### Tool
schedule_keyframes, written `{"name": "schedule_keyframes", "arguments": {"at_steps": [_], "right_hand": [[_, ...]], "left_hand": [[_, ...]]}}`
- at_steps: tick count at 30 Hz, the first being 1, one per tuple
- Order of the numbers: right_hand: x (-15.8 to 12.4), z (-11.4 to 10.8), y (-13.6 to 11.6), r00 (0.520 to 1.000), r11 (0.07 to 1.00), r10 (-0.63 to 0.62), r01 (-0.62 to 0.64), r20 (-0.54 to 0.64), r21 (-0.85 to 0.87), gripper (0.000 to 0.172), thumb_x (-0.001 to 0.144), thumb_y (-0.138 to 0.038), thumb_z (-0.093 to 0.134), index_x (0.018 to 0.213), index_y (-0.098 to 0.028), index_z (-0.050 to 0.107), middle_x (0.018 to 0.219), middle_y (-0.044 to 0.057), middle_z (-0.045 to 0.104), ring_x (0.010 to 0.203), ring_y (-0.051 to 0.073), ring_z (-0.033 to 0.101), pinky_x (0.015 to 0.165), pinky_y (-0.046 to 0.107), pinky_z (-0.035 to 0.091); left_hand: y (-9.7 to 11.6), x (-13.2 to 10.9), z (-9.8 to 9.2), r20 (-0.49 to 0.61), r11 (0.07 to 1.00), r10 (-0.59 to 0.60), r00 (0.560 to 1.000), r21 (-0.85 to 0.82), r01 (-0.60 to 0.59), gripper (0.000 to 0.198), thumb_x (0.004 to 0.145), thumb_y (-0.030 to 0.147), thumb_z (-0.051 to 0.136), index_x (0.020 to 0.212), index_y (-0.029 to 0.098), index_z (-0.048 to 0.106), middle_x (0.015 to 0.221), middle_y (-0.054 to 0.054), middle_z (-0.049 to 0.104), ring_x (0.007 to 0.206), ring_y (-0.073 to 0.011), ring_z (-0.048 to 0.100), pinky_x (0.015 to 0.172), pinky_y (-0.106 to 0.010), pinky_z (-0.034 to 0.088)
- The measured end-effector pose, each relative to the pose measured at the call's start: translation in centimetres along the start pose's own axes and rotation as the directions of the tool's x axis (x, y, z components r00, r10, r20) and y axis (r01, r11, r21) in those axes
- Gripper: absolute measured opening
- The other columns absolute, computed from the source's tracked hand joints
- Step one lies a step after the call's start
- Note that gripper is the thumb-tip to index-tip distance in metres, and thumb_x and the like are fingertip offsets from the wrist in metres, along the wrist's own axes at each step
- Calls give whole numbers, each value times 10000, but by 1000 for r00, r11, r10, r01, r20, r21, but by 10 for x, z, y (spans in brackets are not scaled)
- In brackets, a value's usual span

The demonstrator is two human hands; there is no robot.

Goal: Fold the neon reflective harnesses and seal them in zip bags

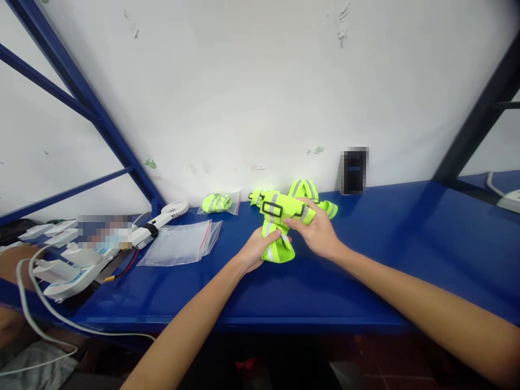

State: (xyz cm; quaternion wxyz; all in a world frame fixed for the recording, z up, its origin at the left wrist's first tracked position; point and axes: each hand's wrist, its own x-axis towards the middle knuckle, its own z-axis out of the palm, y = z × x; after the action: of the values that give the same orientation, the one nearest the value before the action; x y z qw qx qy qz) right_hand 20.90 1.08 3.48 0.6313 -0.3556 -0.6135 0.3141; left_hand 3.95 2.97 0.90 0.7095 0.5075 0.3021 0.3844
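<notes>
Over the middle of a blue table, a neon-yellow reflective strap (286, 205) with silver-grey stripes and a black buckle (272, 209) is held between both hands. My left hand (257, 250) pinches its lower, looped end, thumb on top. Higher up, my right hand (317, 232) grips the folded upper part from the right side. Just behind, more neon-yellow strap (304, 189) lies on the table against the wall; whether it joins the held piece is hidden. Part of the fingers of both hands is covered by the fabric.
Left of the hands lie clear zip bags (179, 244) and a bagged yellow strap (218, 202). A white handheld fan (175, 209), a power strip (67, 281) and white cables (30, 303) crowd the left end. A dark, blurred-out object (354, 170) leans on the wall. Blue posts (117, 143) flank the table.
</notes>
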Motion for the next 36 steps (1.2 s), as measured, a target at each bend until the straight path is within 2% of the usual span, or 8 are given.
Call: {"name": "schedule_keyframes", "arguments": {"at_steps": [7,11,13,16,19,22,32,36], "right_hand": [[1,3,-4,998,993,27,-20,-59,117,410,730,-326,744,1074,-194,567,978,57,723,879,219,677,816,363,536],[1,3,-6,996,996,2,6,-89,86,412,729,-334,743,1072,-189,566,990,63,719,883,218,673,821,362,538],[-1,3,-5,996,998,-8,13,-85,66,412,749,-343,724,1093,-192,556,988,60,715,878,218,673,808,363,541],[-4,4,-4,992,993,-96,90,-81,-74,408,769,-329,705,1125,-198,555,1018,59,694,927,226,657,850,372,519],[-8,4,-5,966,939,-257,253,14,-232,363,799,-279,669,1144,-215,578,1116,70,666,1048,243,622,938,383,473],[-10,4,-7,933,898,-330,357,142,-258,351,835,-237,614,1184,-241,580,1207,77,643,1142,251,587,992,401,447],[-11,1,2,899,870,-384,429,211,-245,352,826,-176,606,1164,-247,544,1253,94,617,1210,243,548,1023,430,426],[-10,1,-1,924,897,-318,366,211,-250,361,851,-216,600,1203,-244,526,1343,95,559,1260,249,509,1046,426,401]], "left_hand": [[6,-4,2,20,993,-29,999,-115,31,473,687,425,768,1005,93,655,815,-100,707,699,-180,662,705,-286,506],[6,-4,2,56,987,-23,998,-155,31,410,695,374,771,972,90,665,817,-94,699,701,-167,650,707,-278,496],[5,-3,1,37,991,-7,999,-135,12,377,673,334,794,931,89,667,793,-79,690,672,-147,634,685,-264,484],[3,-2,0,-4,995,4,1000,-103,-5,349,624,304,830,842,90,661,710,-41,660,589,-112,593,622,-244,457],[3,-2,0,-12,995,-8,1000,-95,6,333,605,305,837,779,86,657,672,-29,639,564,-104,573,595,-239,435],[3,-2,1,-45,993,15,999,-118,-20,308,600,277,836,779,98,660,674,-14,628,574,-97,566,602,-232,427],[3,-3,4,-58,982,62,996,-172,-71,320,609,185,813,867,127,633,752,-7,649,640,-99,594,648,-224,445],[7,-5,5,-52,981,44,998,-187,-53,338,617,186,799,891,144,605,738,-5,655,616,-103,604,652,-230,466]]}}
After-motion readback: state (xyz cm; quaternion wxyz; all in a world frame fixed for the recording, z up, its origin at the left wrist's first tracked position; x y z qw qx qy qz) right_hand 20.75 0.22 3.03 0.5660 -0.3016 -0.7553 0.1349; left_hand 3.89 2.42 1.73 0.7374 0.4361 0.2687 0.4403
